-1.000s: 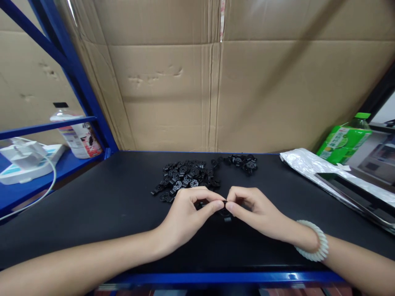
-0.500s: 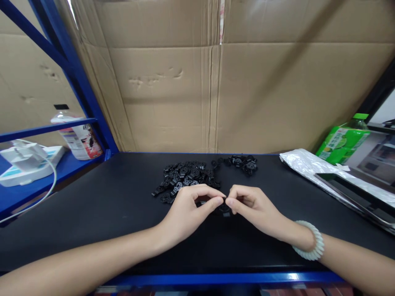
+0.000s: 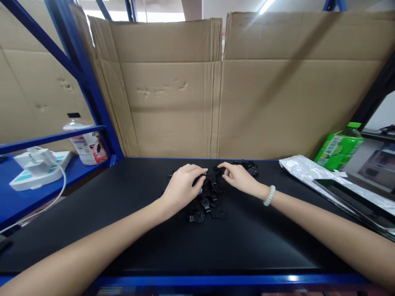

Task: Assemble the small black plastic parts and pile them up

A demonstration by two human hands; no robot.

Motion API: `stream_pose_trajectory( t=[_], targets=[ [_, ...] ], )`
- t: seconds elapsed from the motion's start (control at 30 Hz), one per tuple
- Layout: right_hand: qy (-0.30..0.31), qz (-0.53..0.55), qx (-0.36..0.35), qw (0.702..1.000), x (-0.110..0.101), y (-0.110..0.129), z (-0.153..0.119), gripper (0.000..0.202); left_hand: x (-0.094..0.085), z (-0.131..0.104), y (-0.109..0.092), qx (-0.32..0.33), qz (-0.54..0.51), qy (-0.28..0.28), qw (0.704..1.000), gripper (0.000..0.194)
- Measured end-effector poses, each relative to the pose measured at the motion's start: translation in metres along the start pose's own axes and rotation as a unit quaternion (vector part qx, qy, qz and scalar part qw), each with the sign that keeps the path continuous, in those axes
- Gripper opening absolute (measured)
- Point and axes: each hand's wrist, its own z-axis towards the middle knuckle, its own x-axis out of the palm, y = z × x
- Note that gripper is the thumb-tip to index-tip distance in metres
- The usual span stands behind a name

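My left hand (image 3: 185, 184) arches over a pile of small black plastic parts (image 3: 205, 202), its thumb and fingertips drawn close together. A tiny thing seems to sit between those tips, too small to name. To the right, my right hand (image 3: 239, 177) reaches forward with the index finger out and the thumb apart from it. That index fingertip is beside a small round black part (image 3: 217, 169) and holds nothing visible. Several parts in the pile have round, perforated discs with short tabs. The left hand hides part of the pile.
Behind the right hand lies a second group of black parts (image 3: 250, 167). A silvery bag (image 3: 298, 163) and a dark flat device (image 3: 348, 199) lie at right, near a green package (image 3: 338, 150). A power strip (image 3: 40, 174) and a bottle (image 3: 88, 146) stand on the left shelf.
Both hands have moved forward from the table's middle to the parts, and have separated from their joint pinch. Some parts now lie nearer the front. The camera has tilted upward.
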Motion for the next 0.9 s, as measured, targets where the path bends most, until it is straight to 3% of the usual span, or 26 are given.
stream_pose_trajectory(
  t=[0.17, 0.23, 0.33, 0.4, 0.47, 0.57, 0.73, 0.9],
  targets=[
    [-0.014, -0.025, -0.028, 0.999, 0.006, 0.003, 0.017, 0.018, -0.002, -0.018, -0.032, 0.002, -0.111, -0.008, 0.994, 0.025],
    [-0.029, -0.022, -0.032, 0.999, -0.002, 0.007, 0.014, 0.015, -0.001, -0.033, -0.052, -0.059, -0.2, 0.049, 0.977, 0.025],
    [-0.056, -0.002, -0.024, 0.998, -0.018, 0.016, -0.004, 0.01, 0.002, -0.054, -0.077, -0.158, -0.332, 0.162, 0.915, 0.031],
    [-0.061, 0.035, -0.018, 0.997, -0.026, 0.025, -0.024, 0.016, 0.005, -0.061, -0.084, -0.217, -0.398, 0.184, 0.872, 0.033],
    [-0.064, 0.155, 0.019, 0.986, -0.029, 0.035, -0.045, 0.017, 0.006, -0.06, -0.084, -0.271, -0.443, 0.166, 0.838, 0.035],
    [-0.044, 0.242, 0.035, 0.969, -0.025, 0.052, -0.07, 0.011, 0.007, -0.05, -0.077, -0.328, -0.473, 0.127, 0.807, 0.039],
    [0.003, 0.297, -0.016, 0.955, -0.017, 0.066, -0.084, 0.006, 0.007, -0.041, -0.071, -0.319, -0.507, 0.09, 0.795, 0.029],
    [-0.003, 0.366, 0.082, 0.927, -0.012, 0.065, -0.087, 0.014, 0.004, -0.043, -0.072, -0.317, -0.514, 0.073, 0.793, 0.017]
  ],
)
